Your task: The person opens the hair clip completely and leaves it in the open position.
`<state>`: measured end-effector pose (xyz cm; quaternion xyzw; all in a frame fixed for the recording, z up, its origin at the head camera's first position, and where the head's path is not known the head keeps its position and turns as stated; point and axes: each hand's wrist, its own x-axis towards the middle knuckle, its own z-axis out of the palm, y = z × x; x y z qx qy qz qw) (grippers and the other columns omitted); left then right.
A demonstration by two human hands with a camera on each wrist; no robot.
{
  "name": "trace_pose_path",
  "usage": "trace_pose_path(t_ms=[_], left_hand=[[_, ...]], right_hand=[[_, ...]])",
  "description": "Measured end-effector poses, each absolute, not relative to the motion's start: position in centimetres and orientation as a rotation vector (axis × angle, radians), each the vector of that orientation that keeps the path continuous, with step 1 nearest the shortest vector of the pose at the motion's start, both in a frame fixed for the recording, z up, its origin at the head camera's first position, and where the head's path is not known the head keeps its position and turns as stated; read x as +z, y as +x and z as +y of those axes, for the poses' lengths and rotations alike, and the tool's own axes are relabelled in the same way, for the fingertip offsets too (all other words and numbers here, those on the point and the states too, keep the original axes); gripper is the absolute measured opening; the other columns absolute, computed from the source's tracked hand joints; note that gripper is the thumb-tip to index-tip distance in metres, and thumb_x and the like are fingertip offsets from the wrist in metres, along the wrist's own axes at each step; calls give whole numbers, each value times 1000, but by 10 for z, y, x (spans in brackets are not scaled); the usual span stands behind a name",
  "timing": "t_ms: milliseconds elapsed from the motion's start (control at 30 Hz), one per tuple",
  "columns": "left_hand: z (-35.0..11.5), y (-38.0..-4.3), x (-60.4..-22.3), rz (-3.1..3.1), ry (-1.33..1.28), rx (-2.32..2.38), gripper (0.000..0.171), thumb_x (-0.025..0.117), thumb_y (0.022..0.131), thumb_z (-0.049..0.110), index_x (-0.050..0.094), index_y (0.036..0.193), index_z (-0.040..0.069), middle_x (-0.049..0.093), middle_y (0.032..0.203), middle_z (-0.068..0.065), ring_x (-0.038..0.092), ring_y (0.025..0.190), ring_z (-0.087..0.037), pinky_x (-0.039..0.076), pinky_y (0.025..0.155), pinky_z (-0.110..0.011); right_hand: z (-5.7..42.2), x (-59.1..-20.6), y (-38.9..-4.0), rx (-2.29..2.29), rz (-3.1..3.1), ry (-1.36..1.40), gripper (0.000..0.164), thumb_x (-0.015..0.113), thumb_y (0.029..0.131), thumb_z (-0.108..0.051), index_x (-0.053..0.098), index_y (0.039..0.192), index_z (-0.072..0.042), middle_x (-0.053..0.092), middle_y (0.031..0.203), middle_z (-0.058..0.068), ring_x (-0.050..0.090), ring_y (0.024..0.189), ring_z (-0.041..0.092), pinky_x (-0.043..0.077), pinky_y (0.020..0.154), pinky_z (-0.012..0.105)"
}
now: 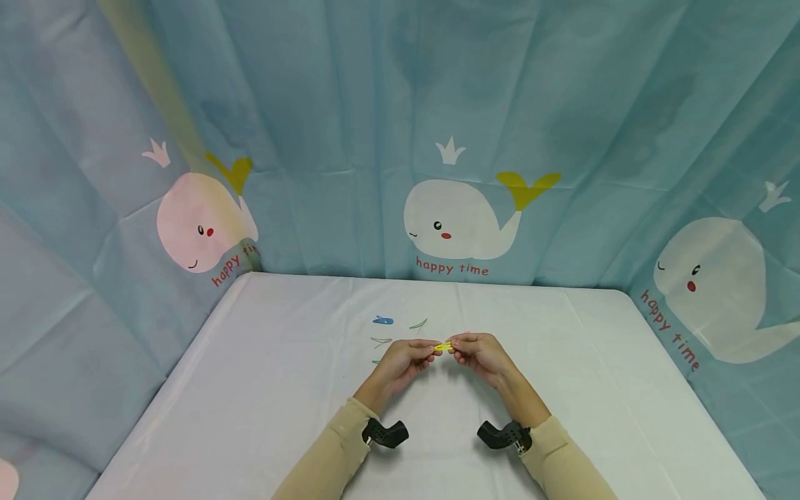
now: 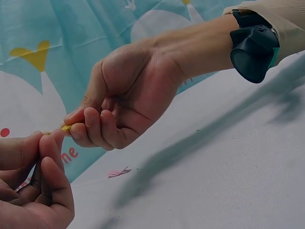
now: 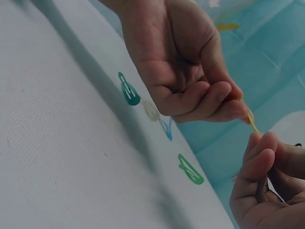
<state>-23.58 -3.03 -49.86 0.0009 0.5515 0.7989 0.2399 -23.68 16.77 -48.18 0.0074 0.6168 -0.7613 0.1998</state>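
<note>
Just above the table, both hands hold a yellow snap hair clip between them. The left hand pinches its left end between thumb and fingers. At the other end the right hand does the same, its remaining fingers curled in. Seen from the right wrist, a thin yellow edge of the clip shows between the two sets of fingertips. In the left wrist view the fingers cover most of the clip.
Beyond the left hand lie a blue clip and a green clip. The right wrist view shows a teal clip and a beige clip. A pink clip lies on the white table. A whale-print curtain surrounds it.
</note>
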Motion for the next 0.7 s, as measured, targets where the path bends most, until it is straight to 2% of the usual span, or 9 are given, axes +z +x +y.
trace_pose_path(t_ms=[200,533,700], left_hand=[[-30,-236,-499,1493,10,2192,36,56,93,-1,54,126,-16,69,84,1,57,73,-4,46,65,-16],[-29,-237,-500,1527,-35,2183,34,57,93,0,57,124,-14,70,84,0,58,73,-4,47,66,-17],[-27,-236,-500,1554,-71,2183,33,57,93,0,58,124,-12,70,84,0,59,73,-5,47,66,-18]], right_hand=[[168,-482,-237,-2155,1683,51,12,58,94,-2,68,98,2,68,78,0,59,66,6,49,60,17],[169,-484,-236,-2144,1687,51,19,58,94,-3,63,107,10,68,77,0,59,66,5,49,61,17],[167,-483,-236,-2145,1699,49,15,58,95,-3,64,104,7,67,77,-1,58,65,5,49,60,17]])
